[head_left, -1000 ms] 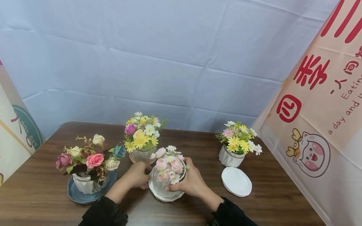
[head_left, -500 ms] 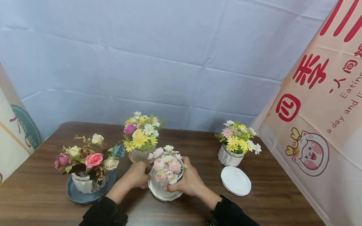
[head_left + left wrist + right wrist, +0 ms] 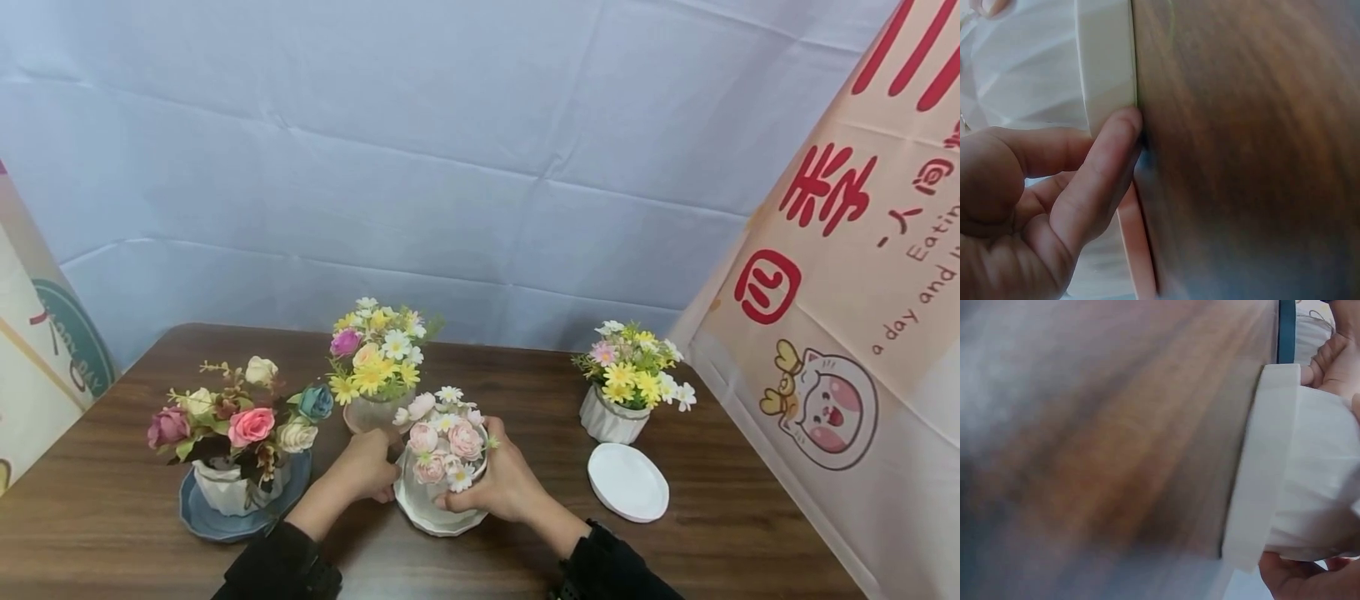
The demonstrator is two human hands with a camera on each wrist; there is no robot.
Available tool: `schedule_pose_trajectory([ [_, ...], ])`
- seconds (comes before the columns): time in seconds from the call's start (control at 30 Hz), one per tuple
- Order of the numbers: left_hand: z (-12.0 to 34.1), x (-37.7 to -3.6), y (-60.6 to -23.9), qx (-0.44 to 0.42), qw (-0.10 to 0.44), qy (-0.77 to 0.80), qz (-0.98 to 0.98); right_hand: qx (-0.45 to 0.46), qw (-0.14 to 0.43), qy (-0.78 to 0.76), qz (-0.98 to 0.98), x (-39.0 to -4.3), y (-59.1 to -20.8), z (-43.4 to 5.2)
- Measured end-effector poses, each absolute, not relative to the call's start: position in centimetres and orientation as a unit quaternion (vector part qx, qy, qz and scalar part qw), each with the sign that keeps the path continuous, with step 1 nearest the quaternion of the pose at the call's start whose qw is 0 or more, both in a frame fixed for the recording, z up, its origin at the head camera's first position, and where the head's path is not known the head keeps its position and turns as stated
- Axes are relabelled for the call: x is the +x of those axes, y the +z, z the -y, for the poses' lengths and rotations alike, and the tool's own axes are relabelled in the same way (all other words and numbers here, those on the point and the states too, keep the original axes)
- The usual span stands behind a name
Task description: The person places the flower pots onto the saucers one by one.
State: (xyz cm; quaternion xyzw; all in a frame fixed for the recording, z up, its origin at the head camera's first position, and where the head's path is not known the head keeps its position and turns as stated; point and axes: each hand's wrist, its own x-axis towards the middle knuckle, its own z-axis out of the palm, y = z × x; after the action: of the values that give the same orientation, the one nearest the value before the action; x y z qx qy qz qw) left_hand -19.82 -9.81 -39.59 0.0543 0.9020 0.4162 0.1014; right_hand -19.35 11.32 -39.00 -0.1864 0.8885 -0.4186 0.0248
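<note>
Matt white faceted pot (image 3: 438, 492) on smooth white saucer (image 3: 1107, 62); table (image 3: 525, 392) dark wood grain, low sheen; creased cloth backdrop (image 3: 375, 167) upper frame

Bright even light, soft shadows, sharp head view, blurred wrist views

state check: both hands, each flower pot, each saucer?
left hand: fingers on the saucer's rim
right hand: grips the pink-flower pot
pink-flower pot: upright, in white saucer
rose pot: upright, on blue saucer
yellow-daisy pots: upright
spare white saucer: bare, flat on table
</note>
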Motion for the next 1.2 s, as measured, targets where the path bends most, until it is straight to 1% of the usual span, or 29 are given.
schedule_pose_trajectory([
  [0.17, 9.7, -19.9, -39.6, 0.054, 0.103, 0.421, -0.9, -0.187, 0.045, -0.403, -0.895, -19.4, -38.5, -11.4],
  [0.37, 9.8, -19.8, -39.7, 0.05, 0.118, 0.448, -0.885, -0.19, 0.06, -0.404, -0.893, -19.4, -38.2, -11.4],
  [0.73, 9.5, -19.8, -39.7, 0.053, 0.108, 0.451, -0.884, -0.192, 0.055, -0.391, -0.898, -19.3, -38.2, -11.5],
  [1.2, 8.7, -20.9, -39.6, 0.035, 0.119, 0.445, -0.887, -0.199, 0.059, -0.367, -0.907, -20.4, -37.9, -12.1],
])
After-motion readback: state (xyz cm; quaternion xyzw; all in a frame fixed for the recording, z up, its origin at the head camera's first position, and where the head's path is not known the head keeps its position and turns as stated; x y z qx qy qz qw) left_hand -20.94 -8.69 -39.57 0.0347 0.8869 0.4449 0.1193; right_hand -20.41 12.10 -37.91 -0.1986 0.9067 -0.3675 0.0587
